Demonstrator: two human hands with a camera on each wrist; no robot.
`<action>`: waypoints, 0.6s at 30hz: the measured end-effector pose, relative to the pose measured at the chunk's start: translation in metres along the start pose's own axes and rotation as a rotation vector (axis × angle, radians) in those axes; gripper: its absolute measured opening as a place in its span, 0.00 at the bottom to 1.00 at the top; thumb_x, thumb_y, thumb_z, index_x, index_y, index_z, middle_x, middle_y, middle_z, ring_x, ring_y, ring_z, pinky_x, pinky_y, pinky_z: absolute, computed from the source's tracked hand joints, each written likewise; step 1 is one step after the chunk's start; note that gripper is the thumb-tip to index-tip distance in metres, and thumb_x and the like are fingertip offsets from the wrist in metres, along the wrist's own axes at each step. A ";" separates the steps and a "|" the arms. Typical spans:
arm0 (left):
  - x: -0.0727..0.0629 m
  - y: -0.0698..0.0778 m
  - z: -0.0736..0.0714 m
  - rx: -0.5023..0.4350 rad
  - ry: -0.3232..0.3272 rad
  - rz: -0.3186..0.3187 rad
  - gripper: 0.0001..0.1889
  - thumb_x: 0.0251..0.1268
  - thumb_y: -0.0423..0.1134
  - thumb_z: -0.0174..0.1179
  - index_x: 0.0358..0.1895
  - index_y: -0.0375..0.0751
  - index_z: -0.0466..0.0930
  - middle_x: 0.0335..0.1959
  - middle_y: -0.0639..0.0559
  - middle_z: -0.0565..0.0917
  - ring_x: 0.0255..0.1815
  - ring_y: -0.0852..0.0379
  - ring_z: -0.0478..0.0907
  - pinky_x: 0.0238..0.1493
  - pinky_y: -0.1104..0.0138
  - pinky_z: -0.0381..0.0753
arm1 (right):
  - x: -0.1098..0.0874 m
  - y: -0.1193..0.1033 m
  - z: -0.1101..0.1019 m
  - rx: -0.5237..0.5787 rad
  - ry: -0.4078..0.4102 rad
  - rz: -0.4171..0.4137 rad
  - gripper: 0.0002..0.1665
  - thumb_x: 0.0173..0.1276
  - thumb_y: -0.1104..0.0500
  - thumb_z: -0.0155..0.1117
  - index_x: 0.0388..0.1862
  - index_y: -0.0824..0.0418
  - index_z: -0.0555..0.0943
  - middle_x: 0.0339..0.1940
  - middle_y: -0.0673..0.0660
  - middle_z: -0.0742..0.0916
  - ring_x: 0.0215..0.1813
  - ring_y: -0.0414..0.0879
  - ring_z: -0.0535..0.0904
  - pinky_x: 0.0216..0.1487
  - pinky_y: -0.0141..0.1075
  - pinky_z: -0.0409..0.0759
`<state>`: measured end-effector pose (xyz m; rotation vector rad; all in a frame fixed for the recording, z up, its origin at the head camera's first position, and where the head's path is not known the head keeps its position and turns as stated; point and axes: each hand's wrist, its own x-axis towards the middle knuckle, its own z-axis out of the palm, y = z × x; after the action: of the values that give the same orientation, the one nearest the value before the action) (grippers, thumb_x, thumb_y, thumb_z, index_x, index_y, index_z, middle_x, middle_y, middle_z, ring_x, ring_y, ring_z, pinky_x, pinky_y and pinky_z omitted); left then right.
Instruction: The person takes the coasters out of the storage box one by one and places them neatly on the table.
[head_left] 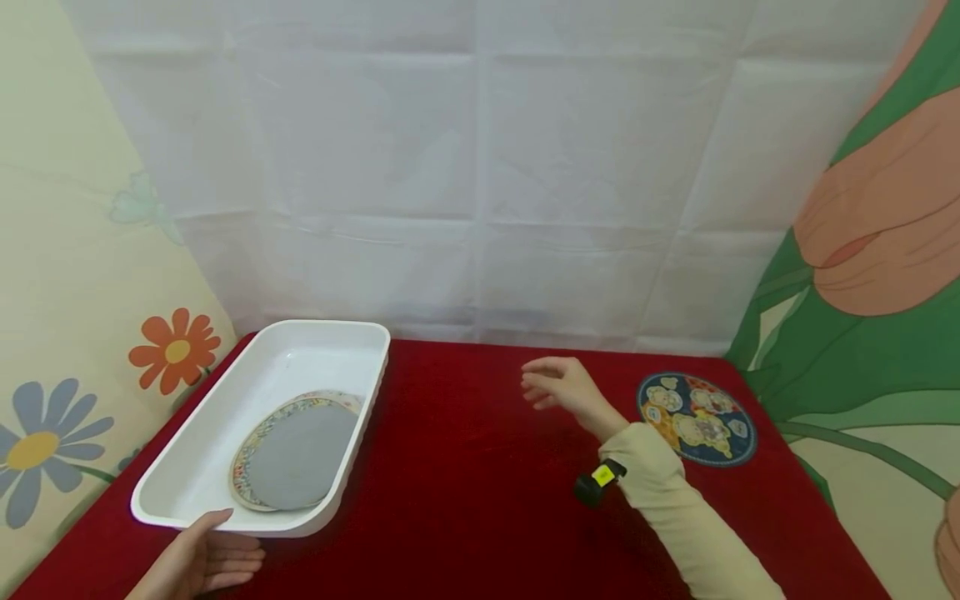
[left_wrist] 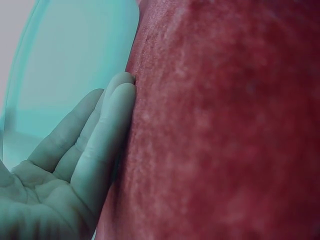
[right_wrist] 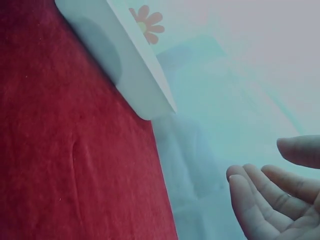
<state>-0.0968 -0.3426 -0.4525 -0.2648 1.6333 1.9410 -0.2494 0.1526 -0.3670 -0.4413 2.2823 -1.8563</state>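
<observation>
My left hand (head_left: 206, 560) is at the near end of a white plastic tray (head_left: 176, 467), its thumb by the rim and its fingers straight along the outside. Whether it touches the tray is hard to tell. Inside the tray lie flat round pieces: a plain grey disc (head_left: 307, 458) on top and a disc with a flowered edge (head_left: 242, 479) partly hidden under it. My right hand (head_left: 566, 385) hovers over the red cloth, fingers loosely bent, holding nothing. To its right, a dark blue round mat (head_left: 697, 419) printed with cartoon bears lies flat.
Red cloth (head_left: 465, 483) covers the table. A white creased sheet (head_left: 472, 167) hangs behind its back edge. Walls with painted flowers stand at the left and right. A black wrist device (head_left: 596, 482) with a yellow mark is on the right wrist.
</observation>
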 end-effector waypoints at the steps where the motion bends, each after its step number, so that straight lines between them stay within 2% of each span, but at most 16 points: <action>1: 0.000 0.000 0.000 0.000 -0.002 -0.001 0.32 0.71 0.56 0.32 0.39 0.35 0.81 0.38 0.42 0.83 0.42 0.43 0.80 0.48 0.56 0.77 | 0.001 -0.001 0.001 -0.004 -0.006 -0.003 0.19 0.66 0.64 0.55 0.52 0.77 0.72 0.37 0.63 0.84 0.38 0.59 0.81 0.37 0.47 0.82; 10: 0.001 0.000 0.000 0.012 -0.014 0.006 0.32 0.71 0.55 0.31 0.40 0.34 0.81 0.38 0.42 0.83 0.42 0.43 0.81 0.47 0.56 0.77 | 0.010 -0.016 0.017 -0.021 -0.029 -0.004 0.19 0.65 0.63 0.57 0.52 0.73 0.74 0.40 0.64 0.84 0.36 0.52 0.82 0.42 0.54 0.79; 14: 0.002 0.000 -0.001 0.020 -0.022 0.013 0.32 0.71 0.56 0.31 0.40 0.35 0.82 0.38 0.43 0.84 0.42 0.44 0.81 0.47 0.57 0.78 | 0.016 -0.022 0.025 -0.037 -0.045 -0.003 0.20 0.64 0.62 0.59 0.52 0.72 0.75 0.42 0.64 0.83 0.36 0.49 0.82 0.42 0.51 0.80; 18: 0.003 -0.001 -0.003 0.029 -0.033 0.025 0.33 0.71 0.56 0.30 0.39 0.35 0.82 0.37 0.43 0.84 0.41 0.45 0.81 0.47 0.58 0.78 | 0.022 -0.028 0.033 -0.046 -0.073 -0.012 0.20 0.64 0.62 0.59 0.53 0.72 0.74 0.47 0.66 0.82 0.39 0.52 0.82 0.40 0.45 0.81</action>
<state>-0.0995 -0.3440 -0.4557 -0.2008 1.6495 1.9278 -0.2559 0.1096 -0.3454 -0.5225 2.2834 -1.7656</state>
